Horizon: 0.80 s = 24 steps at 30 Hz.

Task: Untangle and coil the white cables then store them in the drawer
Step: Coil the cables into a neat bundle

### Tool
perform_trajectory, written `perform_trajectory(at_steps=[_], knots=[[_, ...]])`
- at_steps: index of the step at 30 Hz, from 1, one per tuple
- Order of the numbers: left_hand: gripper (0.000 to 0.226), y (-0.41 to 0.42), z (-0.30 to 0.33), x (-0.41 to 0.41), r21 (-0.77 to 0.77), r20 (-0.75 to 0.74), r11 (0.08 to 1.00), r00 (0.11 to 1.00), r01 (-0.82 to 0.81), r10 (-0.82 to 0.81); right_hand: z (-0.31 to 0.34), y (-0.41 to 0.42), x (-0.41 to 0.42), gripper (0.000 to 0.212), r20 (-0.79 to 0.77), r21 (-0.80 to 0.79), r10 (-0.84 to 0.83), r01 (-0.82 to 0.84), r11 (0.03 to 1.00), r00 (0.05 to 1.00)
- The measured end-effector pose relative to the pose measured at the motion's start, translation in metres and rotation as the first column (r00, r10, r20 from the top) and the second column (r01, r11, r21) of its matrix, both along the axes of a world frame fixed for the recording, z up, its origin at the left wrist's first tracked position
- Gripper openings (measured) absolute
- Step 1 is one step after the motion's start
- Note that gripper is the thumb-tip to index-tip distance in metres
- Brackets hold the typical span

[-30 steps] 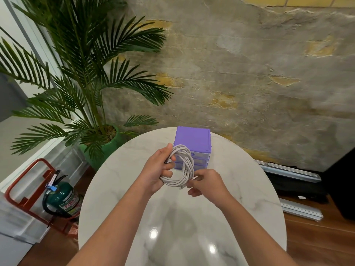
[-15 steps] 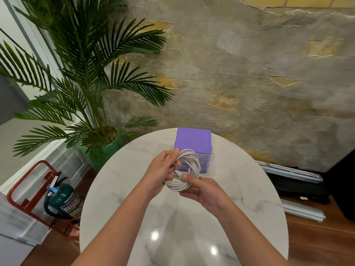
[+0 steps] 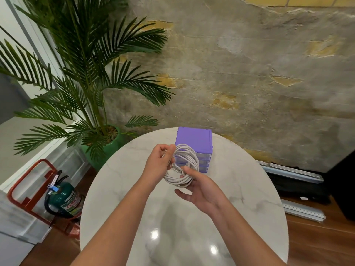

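Observation:
A coil of white cable (image 3: pixel 189 160) hangs in the air above the round marble table (image 3: pixel 249 198), just in front of the purple drawer unit (image 3: pixel 194 138). My left hand (image 3: pixel 158 166) grips the coil's left side with curled fingers. My right hand (image 3: pixel 201 186) holds the coil's lower right part from underneath, thumb on top near the metal plug at the coil's centre. The drawer unit's translucent drawers look closed, and the coil partly hides them.
A potted palm (image 3: pixel 86 83) in a green pot stands left of the table. A green fire extinguisher (image 3: pixel 64 199) in a red stand sits on the floor at the left. Metal rails (image 3: pixel 299 174) lie on the floor at the right by the wall.
My right hand has moved from the coil's lower edge up under it, its thumb now over the plug. The coil has shifted slightly right and lower in my hands.

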<state>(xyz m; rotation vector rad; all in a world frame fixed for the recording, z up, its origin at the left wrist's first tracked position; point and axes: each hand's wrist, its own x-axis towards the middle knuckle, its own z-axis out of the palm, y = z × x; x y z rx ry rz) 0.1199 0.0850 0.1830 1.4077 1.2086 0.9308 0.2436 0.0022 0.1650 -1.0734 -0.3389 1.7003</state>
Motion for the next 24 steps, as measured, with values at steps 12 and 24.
perform_trajectory(at_steps=[12, 24], knots=[[0.02, -0.011, 0.002, 0.003, -0.036, 0.172, 0.975, 0.962, 0.219, -0.21, 0.002, -0.001, -0.005, 0.022, 0.021, -0.084, 0.077, -0.075, 0.994, 0.997], [0.03, -0.011, 0.002, 0.005, -0.015, 0.133, 0.968, 0.96, 0.252, -0.247, 0.001, -0.005, -0.001, 0.015, 0.024, -0.027, 0.056, -0.056, 0.998, 0.998]])
